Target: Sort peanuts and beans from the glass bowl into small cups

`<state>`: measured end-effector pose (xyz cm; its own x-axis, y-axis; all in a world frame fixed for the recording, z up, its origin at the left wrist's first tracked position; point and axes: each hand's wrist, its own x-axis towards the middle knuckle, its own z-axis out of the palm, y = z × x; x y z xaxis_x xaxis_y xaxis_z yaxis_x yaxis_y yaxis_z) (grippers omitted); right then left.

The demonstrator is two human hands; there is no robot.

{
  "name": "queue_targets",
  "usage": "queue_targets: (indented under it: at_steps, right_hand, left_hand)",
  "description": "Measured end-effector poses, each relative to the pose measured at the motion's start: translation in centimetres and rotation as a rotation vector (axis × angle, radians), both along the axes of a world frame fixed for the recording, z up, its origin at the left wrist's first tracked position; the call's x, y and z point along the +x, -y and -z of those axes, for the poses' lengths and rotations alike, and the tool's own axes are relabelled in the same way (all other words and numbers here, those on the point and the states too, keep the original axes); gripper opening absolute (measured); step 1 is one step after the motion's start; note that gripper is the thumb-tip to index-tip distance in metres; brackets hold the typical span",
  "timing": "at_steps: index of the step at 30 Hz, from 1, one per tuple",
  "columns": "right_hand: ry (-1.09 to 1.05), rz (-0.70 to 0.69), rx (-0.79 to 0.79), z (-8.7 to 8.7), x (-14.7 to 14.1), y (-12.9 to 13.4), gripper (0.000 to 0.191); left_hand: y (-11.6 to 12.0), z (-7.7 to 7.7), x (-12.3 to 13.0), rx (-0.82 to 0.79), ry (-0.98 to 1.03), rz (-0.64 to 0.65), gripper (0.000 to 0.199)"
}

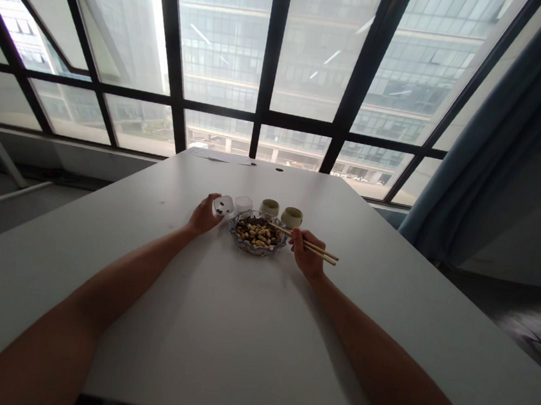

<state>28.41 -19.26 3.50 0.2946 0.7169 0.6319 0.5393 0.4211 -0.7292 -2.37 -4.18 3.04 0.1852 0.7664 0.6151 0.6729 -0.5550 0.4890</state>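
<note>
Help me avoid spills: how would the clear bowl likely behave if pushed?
The clear bowl probably resists tipping, being wide and low. Glassy-looking, it seems stiff, possibly brittle. The peanuts heaped loosely inside might shift.

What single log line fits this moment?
left hand: holds small translucent cup, dark bits inside | right hand: holds pale wooden chopsticks, tips at clear scalloped glass bowl | behind bowl: two round green cups

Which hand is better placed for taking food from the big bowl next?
Probably the right hand: it holds chopsticks, their tips over the bowl, while the left hand holds a small cup.
</note>
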Motion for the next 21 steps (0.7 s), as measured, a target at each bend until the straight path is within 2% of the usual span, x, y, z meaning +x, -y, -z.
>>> queue_targets:
  at_steps: [6, 11, 15, 18, 21]
  right_hand:
    - [-0.019, -0.022, -0.029, 0.1, 0.1, -0.2, 0.055]
    - [-0.064, -0.032, -0.031, 0.2, 0.1, -0.2, 0.055]
    - [-0.120, -0.046, -0.019, 0.0, 0.0, -0.2, 0.053]
    - [-0.167, -0.054, -0.014, -0.2, -0.1, -0.3, 0.052]
    - [-0.182, -0.058, 0.001, -0.1, -0.2, -0.5, 0.051]
  left_hand:
    - [0.0, 0.0, 0.0, 0.012, -0.002, 0.014, 0.059]
    - [-0.3, 0.2, 0.0, 0.006, 0.031, -0.056, 0.064]
    - [-0.7, 0.4, -0.3, -0.129, 0.072, -0.156, 0.073]
    - [-1.2, 0.3, -0.8, -0.254, 0.093, -0.159, 0.082]
    - [-1.5, -0.7, -0.9, -0.212, 0.101, -0.131, 0.091]
